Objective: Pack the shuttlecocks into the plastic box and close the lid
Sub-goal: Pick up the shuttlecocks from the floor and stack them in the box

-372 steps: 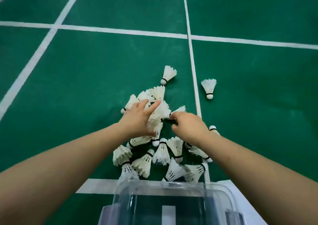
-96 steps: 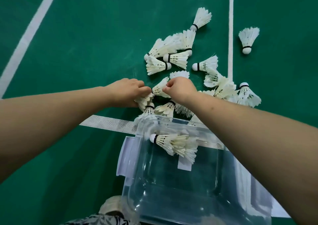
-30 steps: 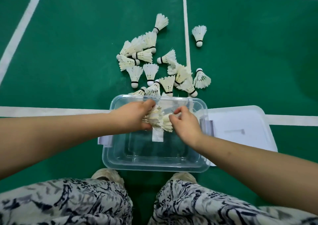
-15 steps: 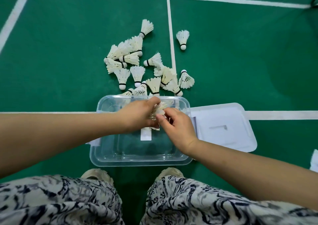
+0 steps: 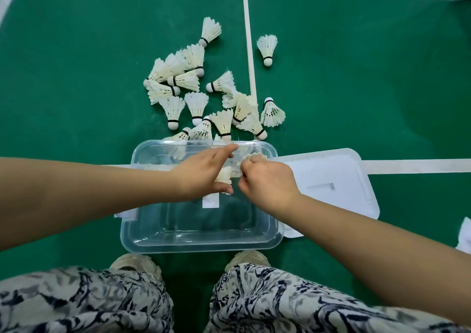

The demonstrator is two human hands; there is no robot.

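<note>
Feathery shuttlecocks (image 5: pixel 255 157) held over clear (rectangular) plastic box (image 5: pixel 201 241)

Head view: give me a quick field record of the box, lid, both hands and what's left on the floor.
container: plastic box, open, on the green floor
cover: lid flat on the floor, right of the box
left: left hand over the box, fingers stretched, nearer shuttlecock beneath; grip unclear
right: right hand curled round held shuttlecock over the box
unpacked: floor shuttlecocks piled beyond the box; stray shuttlecock across the white line
</note>
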